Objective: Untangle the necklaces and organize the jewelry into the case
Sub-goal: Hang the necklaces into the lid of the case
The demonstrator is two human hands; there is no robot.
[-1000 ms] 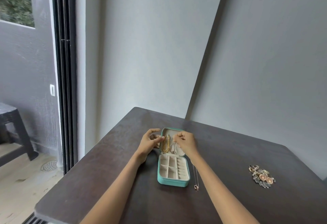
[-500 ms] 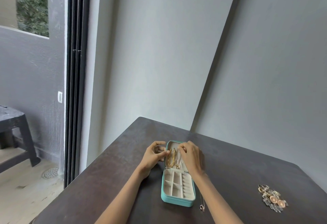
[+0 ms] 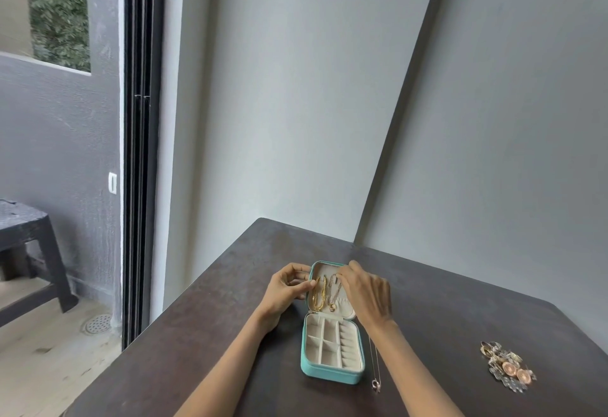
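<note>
A teal jewelry case (image 3: 332,371) lies open on the dark table (image 3: 204,334), its cream tray of small compartments toward me and its lid flat behind. A gold chain necklace (image 3: 318,293) and a thinner necklace with a ring pendant (image 3: 333,298) hang inside the lid. My left hand (image 3: 286,288) grips the lid's left edge with curled fingers. My right hand (image 3: 365,288) reaches over the lid's right side and pinches the top of the thin necklace. Another fine chain with a small pendant (image 3: 376,383) lies on the table right of the case, partly hidden under my right forearm.
A pile of earrings and other jewelry (image 3: 508,369) sits at the right of the table. Grey walls close the table's far side. To the left a sliding door frame (image 3: 141,153) opens on a balcony with a dark stool (image 3: 29,245).
The camera has tilted down a little. My right hand has shifted further over the lid's right side; my left hand stays at the lid's left edge.
</note>
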